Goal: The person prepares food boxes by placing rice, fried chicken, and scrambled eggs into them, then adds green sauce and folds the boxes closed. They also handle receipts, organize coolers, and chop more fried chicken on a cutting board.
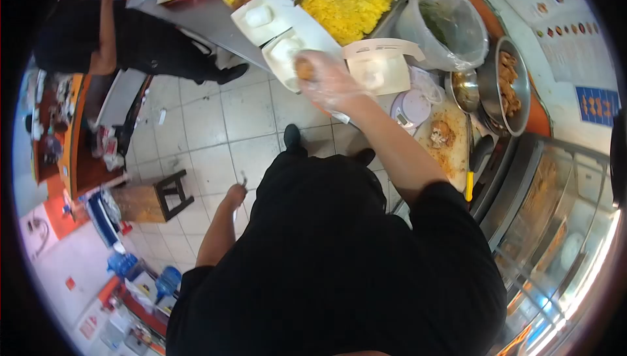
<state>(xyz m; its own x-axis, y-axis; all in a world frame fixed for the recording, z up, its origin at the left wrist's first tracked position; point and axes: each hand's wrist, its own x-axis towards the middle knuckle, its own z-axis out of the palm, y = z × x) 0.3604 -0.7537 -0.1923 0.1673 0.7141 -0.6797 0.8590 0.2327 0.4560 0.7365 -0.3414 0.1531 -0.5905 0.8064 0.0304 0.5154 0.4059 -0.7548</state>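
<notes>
My right hand [330,81], in a thin clear plastic glove, reaches out over the counter and holds a brown fried piece of food [304,68] above an open white takeaway box [282,52] with rice in it. My left hand [235,196] hangs low by my side over the tiled floor, closed on a small thin metal utensil [243,178]; what kind I cannot tell. Two more open white boxes [260,16] lie in a row on the steel counter beyond the first.
A steel tray of yellow rice [349,0] with a black scoop, a bag-lined tub of greens [447,26], a bowl of fried pieces [511,85], a cutting board [447,140] and a small scale [410,106] line the counter. Another person in black [124,39] stands at the far left. A wooden stool [153,198] stands on the floor.
</notes>
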